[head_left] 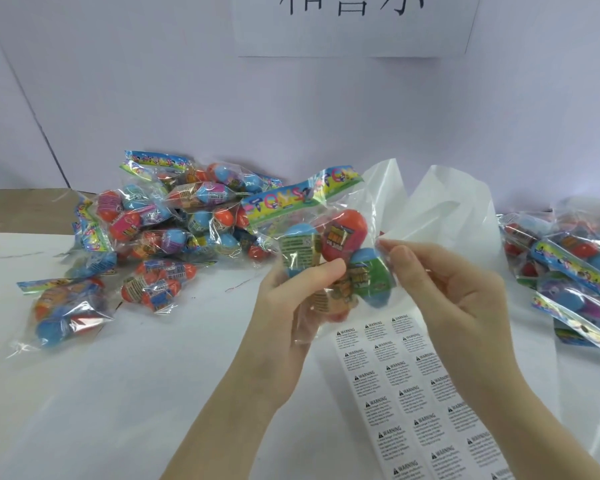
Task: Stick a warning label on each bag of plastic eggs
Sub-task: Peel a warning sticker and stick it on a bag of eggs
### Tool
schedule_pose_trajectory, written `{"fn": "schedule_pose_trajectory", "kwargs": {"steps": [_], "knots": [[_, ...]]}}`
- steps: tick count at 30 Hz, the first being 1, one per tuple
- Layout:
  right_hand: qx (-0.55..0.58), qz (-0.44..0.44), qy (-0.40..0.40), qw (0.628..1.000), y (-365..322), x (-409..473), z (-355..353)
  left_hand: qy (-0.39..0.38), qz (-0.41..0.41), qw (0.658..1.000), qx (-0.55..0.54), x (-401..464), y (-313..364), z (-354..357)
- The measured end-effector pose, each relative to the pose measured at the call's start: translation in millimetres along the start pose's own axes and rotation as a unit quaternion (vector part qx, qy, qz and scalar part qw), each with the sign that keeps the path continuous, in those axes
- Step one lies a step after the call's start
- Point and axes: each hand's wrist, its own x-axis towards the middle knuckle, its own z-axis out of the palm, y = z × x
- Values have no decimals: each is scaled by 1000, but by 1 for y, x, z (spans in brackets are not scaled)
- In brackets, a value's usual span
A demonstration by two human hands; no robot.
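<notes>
Bag of eggs held over the label sheet

Left hand (291, 289) grips the bag (323, 244); right hand (454, 296) pinches its edge above the label sheet (409, 403).

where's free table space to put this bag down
Bare table lies front left, bordered by the left hand, the heap of egg bags behind it and the warning label sheet to its right. It is crowded at the back left heap and at the right-edge bags.

wall sign (357, 26) cropped above, label sheet (413, 403) cropped below
</notes>
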Motion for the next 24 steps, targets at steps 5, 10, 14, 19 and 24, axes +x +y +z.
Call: {"fn": "schedule_pose_trajectory", "kwargs": {"steps": [5, 10, 14, 19, 24], "knots": [[-18, -3, 50, 999, -2, -1, -3, 23, 14, 999, 22, 2, -1, -2], [-55, -54, 84, 994, -2, -1, -6, -10, -33, 999, 35, 4, 1, -6], [-19, 0, 88, 996, -1, 3, -9, -74, -89, 993, 14, 1, 4, -7], [-285, -181, 156, 928, 5, 2, -8, -61, -108, 992, -30, 5, -1, -6], [-314, -352, 67, 879, 8, -6, 1, -43, -92, 994, -49, 6, -6, -2]]}}
